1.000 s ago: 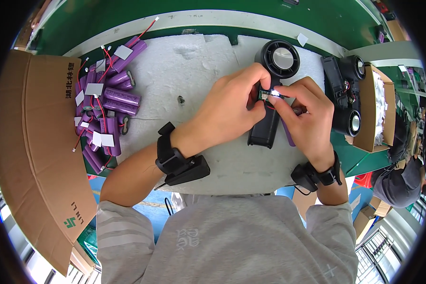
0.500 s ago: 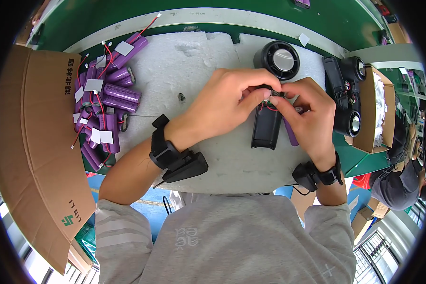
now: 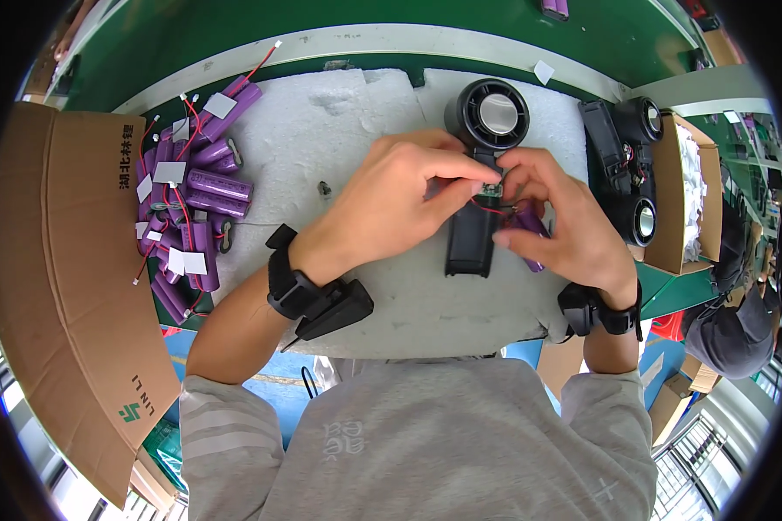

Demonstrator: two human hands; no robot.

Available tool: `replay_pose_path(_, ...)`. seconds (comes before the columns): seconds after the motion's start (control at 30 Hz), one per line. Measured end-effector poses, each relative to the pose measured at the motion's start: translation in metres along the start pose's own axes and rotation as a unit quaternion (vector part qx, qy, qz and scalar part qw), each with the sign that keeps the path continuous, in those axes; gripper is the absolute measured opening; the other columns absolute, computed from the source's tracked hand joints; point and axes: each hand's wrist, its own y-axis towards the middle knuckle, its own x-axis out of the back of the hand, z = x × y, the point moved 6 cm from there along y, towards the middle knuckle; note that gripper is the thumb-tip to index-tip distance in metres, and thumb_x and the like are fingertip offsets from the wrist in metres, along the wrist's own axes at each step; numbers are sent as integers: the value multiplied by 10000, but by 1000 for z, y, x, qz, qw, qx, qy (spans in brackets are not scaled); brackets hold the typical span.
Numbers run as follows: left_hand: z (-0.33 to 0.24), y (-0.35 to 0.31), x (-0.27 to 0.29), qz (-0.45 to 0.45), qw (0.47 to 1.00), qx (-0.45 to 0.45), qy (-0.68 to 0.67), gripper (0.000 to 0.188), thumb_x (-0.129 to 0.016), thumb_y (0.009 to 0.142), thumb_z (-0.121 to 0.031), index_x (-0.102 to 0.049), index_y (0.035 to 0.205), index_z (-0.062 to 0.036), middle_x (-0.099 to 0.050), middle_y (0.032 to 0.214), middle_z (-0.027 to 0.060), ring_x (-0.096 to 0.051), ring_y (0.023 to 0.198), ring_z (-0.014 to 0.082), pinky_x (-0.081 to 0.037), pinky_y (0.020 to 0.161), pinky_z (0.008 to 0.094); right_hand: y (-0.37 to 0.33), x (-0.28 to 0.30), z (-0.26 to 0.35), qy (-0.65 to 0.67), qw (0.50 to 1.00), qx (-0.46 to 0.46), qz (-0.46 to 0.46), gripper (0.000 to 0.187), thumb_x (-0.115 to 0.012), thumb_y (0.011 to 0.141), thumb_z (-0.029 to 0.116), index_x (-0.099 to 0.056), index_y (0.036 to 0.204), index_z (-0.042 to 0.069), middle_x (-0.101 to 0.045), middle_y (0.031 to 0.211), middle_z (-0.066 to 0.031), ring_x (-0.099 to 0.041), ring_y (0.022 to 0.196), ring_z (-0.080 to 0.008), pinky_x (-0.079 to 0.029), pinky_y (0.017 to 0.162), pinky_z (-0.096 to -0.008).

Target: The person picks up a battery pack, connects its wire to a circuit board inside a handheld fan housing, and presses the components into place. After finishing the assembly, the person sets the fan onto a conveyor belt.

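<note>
A black handheld fan lies face up with its round head (image 3: 499,114) at the far end and its hollow black handle (image 3: 471,241) toward me. At the neck, a small green circuit board (image 3: 492,188) shows between my hands, with red and black wires running from it. My left hand (image 3: 408,195) pinches the board's left edge with thumb and forefinger. My right hand (image 3: 569,217) curls around a purple battery (image 3: 528,236) just right of the handle, thumb across it and forefinger raised near the board. Its other fingers are partly hidden.
Wired purple batteries (image 3: 220,193) with white pads are heaped at left beside a tall cardboard box (image 3: 61,260). On the right lie other black fan units (image 3: 632,174) and an open carton (image 3: 711,200) with white contents. A white foam sheet (image 3: 321,113) covers the bench.
My right hand has moved off the board, down and right onto the purple battery, its fingers spreading wider. My left hand stays at the board, which shows more now. The whole view has shifted slightly.
</note>
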Motion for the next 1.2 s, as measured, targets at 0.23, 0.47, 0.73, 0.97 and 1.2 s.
replay_pose_path(0.23, 9, -1, 9, -9, 1000, 25, 10, 218, -639, 873, 2, -714, 1063, -73, -634, 893, 90, -598, 715, 158, -454, 620, 266, -3, -9, 19, -174, 975, 123, -60, 781, -663, 693, -76, -401, 1410, 86, -528, 1173, -116, -588, 929, -182, -474, 711, -259)
replay_pose_path(0.47, 15, 1, 17, -3, 996, 59, -67, 277, -607, 869, 51, -687, 1117, -44, -594, 958, 69, -596, 820, 139, -493, 696, 252, -2, 15, 11, -69, 984, 67, -149, 546, -613, 739, -91, -541, 1264, 39, -598, 1044, -125, -610, 881, -213, -492, 692, -288)
replay_pose_path(0.73, 14, 1, 14, -24, 995, 65, -78, 326, -592, 816, 54, -687, 1109, -52, -605, 956, 90, -626, 805, 180, -526, 717, 281, 0, 26, 12, -215, 939, 98, -250, 194, -673, 793, -36, -657, 985, -14, -663, 943, -116, -629, 775, -255, -509, 667, -318)
replay_pose_path(0.97, 15, 1, 14, -33, 995, 68, -63, 315, -604, 795, 44, -696, 1078, -58, -619, 940, 89, -633, 785, 181, -523, 695, 286, -6, 26, 18, -270, 912, 145, -273, 122, -716, 766, -29, -677, 882, -28, -687, 958, -138, -652, 822, -295, -532, 713, -342)
replay_pose_path(1.2, 19, -1, 13, -16, 997, 67, -46, 317, -602, 805, 41, -692, 1090, -63, -625, 971, 92, -635, 811, 172, -522, 709, 284, -4, 20, 33, -331, 912, 137, -198, 117, -719, 745, -37, -683, 856, -38, -696, 989, -165, -672, 838, -316, -548, 735, -365)
